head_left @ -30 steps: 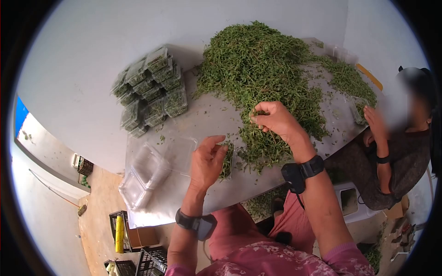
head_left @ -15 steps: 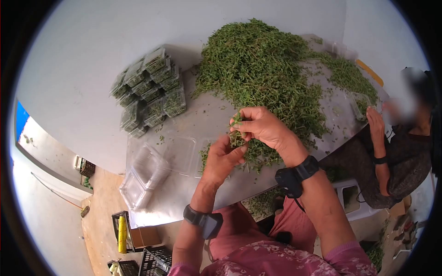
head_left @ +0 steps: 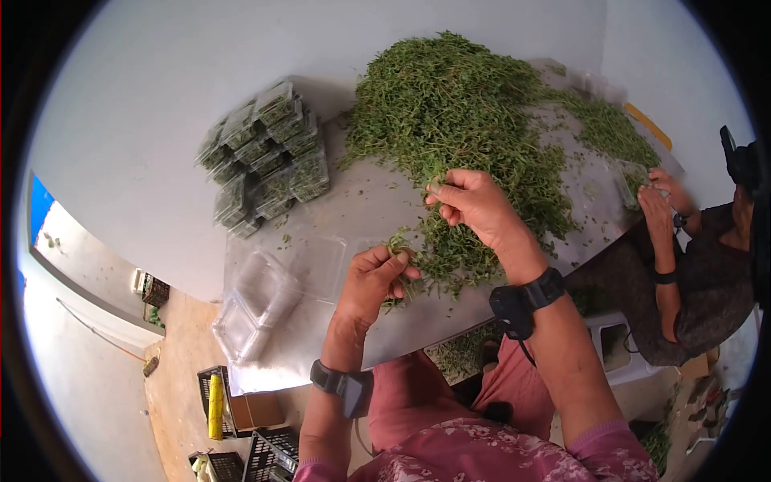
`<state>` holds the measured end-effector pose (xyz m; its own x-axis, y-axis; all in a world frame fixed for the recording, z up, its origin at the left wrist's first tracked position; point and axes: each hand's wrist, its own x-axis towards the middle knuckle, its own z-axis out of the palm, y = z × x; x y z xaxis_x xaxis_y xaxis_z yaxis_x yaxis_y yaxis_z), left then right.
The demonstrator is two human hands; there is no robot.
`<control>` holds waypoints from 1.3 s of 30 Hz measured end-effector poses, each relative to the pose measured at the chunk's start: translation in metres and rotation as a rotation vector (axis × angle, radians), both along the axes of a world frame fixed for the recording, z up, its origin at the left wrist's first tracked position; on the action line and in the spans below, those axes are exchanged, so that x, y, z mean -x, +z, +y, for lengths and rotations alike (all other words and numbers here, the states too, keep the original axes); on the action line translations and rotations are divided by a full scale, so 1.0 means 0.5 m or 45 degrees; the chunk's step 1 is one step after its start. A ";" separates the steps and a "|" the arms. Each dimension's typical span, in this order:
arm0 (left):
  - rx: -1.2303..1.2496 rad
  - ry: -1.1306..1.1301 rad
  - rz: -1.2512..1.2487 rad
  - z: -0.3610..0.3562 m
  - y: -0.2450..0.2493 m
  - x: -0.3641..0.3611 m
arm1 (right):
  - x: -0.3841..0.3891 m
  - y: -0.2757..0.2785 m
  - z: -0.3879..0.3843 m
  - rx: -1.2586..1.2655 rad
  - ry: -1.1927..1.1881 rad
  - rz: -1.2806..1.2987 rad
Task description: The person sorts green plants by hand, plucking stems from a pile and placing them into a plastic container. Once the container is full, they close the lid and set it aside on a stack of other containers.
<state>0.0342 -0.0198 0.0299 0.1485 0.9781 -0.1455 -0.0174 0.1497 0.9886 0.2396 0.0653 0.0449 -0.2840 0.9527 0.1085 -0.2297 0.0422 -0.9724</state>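
Observation:
My left hand (head_left: pixel 376 277) is closed on a small bunch of green sprigs (head_left: pixel 399 240), which pokes out above the thumb. Higher and to the right, my right hand (head_left: pixel 474 205) pinches a green sprig (head_left: pixel 436 183) between thumb and fingertips, in front of the large heap of green stems (head_left: pixel 450 104). The two hands are apart. An open clear plastic container (head_left: pixel 320 267) lies on the table just left of my left hand, partly hidden by it. Beside it is a stack of empty clear containers (head_left: pixel 253 305).
Filled clear boxes (head_left: pixel 269 157) are stacked at the back left of the table (head_left: pixel 353 201). At the right a person (head_left: pixel 699 265) sits with both hands at a clear container (head_left: pixel 630 185). Black crates (head_left: pixel 269 456) and a white stool (head_left: pixel 614 345) stand below.
My hands have parted: the left has moved slightly left and down, the right up and to the right, each with greens. The other person's hands have come together at their container.

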 end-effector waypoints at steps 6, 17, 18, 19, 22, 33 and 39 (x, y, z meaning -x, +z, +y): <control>-0.007 0.056 -0.072 0.002 0.002 0.011 | 0.014 0.002 -0.011 0.060 0.244 -0.116; -0.051 0.165 0.427 0.015 0.020 0.070 | 0.056 0.008 -0.036 0.069 0.388 -0.278; -0.062 0.192 0.432 0.016 0.016 0.078 | 0.059 0.009 -0.037 0.070 0.388 -0.287; -0.071 0.196 0.451 0.015 0.011 0.081 | 0.062 0.008 -0.037 0.071 0.389 -0.296; -0.082 0.197 0.521 0.010 0.002 0.084 | 0.062 -0.003 -0.029 0.048 0.388 -0.250; -0.779 0.359 1.021 -0.011 -0.016 0.085 | 0.054 -0.002 -0.026 0.034 0.321 -0.256; -0.741 0.059 1.053 -0.002 -0.040 0.069 | 0.058 -0.007 -0.026 0.023 0.307 -0.280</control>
